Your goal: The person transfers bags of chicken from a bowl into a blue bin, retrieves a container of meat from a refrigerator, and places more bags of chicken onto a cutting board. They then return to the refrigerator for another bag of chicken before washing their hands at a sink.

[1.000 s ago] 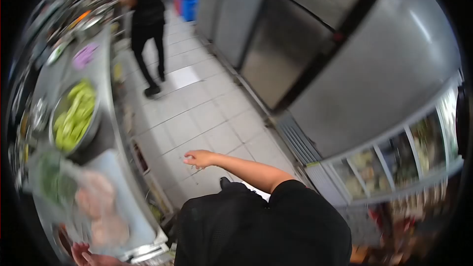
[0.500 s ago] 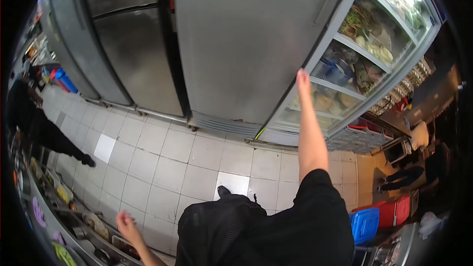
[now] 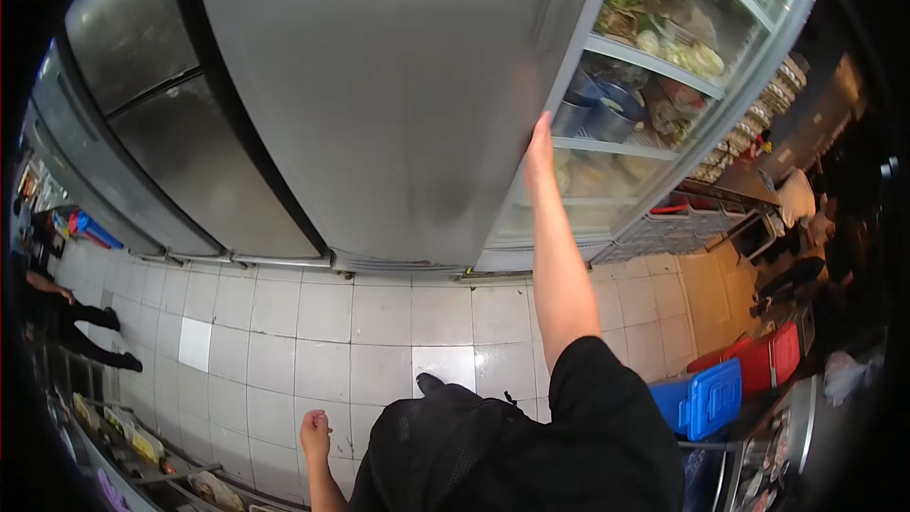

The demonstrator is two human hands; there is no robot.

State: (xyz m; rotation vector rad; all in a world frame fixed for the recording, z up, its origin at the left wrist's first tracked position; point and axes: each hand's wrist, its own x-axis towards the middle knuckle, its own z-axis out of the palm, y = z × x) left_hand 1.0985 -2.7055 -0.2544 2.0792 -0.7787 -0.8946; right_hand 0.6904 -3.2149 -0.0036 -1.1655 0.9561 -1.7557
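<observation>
Reaching to the tall glass-fronted cooler with a pale grey frame (image 3: 706, 123) looks like the step in hand: the right hand (image 3: 540, 154) is at the frame's left edge, its fingers straight and pressed together (they are seen edge-on, so I cannot tell whether the tips hook anything). The wide grey metal refrigerator (image 3: 379, 104) stands just left of those fingers; a blue-grey cylindrical container (image 3: 614, 116) sits right of them, behind the glass. Any pull there would call for a firm, curled hold. The left hand (image 3: 317, 436) hangs well apart, its fingers loosely bent around nothing visible.
</observation>
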